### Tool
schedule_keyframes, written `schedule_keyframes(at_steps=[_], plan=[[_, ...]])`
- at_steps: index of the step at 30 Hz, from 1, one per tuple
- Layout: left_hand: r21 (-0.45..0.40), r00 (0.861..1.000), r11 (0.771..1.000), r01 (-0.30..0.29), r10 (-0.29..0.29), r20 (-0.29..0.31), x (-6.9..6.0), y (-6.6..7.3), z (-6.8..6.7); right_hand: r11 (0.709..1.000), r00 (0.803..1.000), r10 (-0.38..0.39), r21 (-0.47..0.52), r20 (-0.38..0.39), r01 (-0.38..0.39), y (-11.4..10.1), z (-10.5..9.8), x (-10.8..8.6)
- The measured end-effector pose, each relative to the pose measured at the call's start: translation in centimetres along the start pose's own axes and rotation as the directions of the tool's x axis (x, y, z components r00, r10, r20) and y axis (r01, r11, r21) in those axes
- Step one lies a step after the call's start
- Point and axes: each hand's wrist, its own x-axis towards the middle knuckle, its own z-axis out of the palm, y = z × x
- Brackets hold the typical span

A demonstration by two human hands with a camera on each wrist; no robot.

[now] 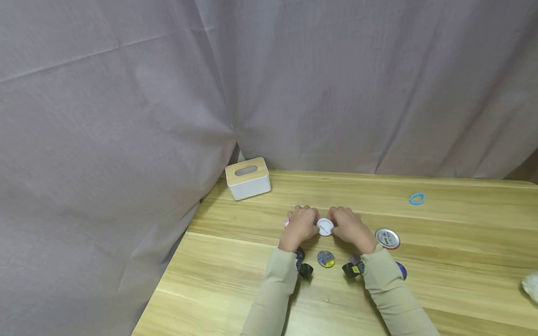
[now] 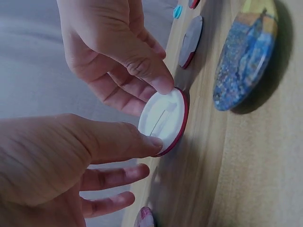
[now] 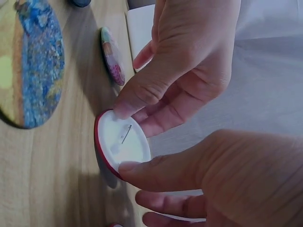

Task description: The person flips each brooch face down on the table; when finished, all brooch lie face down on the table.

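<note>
A round button badge (image 1: 325, 227) is held up between both hands, its white back with the metal pin facing me and a red rim showing at its edge. My left hand (image 1: 301, 226) pinches one side of it, the thumb lying on the white back (image 2: 163, 116). From the opposite side my right hand (image 1: 349, 227) grips it, thumb on the rim area in the right wrist view. The badge's front is hidden. Nearer to me lies a blue and yellow painted badge (image 1: 325, 259). Beside the left hand, a pink-patterned badge (image 3: 112, 56) is partly covered in the head view.
A silver-backed badge (image 1: 387, 238) and a dark blue badge (image 1: 402, 270) lie by the right forearm. Further back are a tissue box (image 1: 251, 188) at left and a light-blue ring (image 1: 417, 199) at right. A whitish object (image 1: 531, 285) sits at the right edge.
</note>
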Motion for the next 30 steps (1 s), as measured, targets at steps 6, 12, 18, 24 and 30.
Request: schedule_keyframes(at_steps=[6, 12, 18, 24, 30], plan=[[0.043, 0.999, 0.999, 0.021, -0.022, 0.027, 0.1, 0.2, 0.0, 0.999, 0.998, 0.043, -0.025, 0.045, -0.042, -0.3, -0.1, -0.1], [0.055, 0.999, 0.998, 0.010, -0.012, 0.037, 0.0, 0.2, 0.2, 0.996, 0.994, 0.076, -0.044, 0.079, -0.073, -0.2, 0.3, 0.0], [0.061, 0.999, 0.998, 0.014, -0.016, 0.034, 0.1, 0.1, 0.1, 0.997, 0.995, 0.060, -0.052, 0.076, -0.056, -0.5, 0.1, 0.1], [0.069, 1.000, 0.997, 0.023, -0.023, -0.001, 0.1, -0.6, -0.2, 0.997, 0.998, 0.034, -0.072, 0.060, -0.030, -0.9, 0.2, 0.6], [0.062, 0.999, 0.997, 0.044, -0.043, -0.013, -0.8, -1.9, -0.5, 0.998, 0.998, -0.010, -0.062, 0.060, 0.014, -2.0, 0.8, 1.3]])
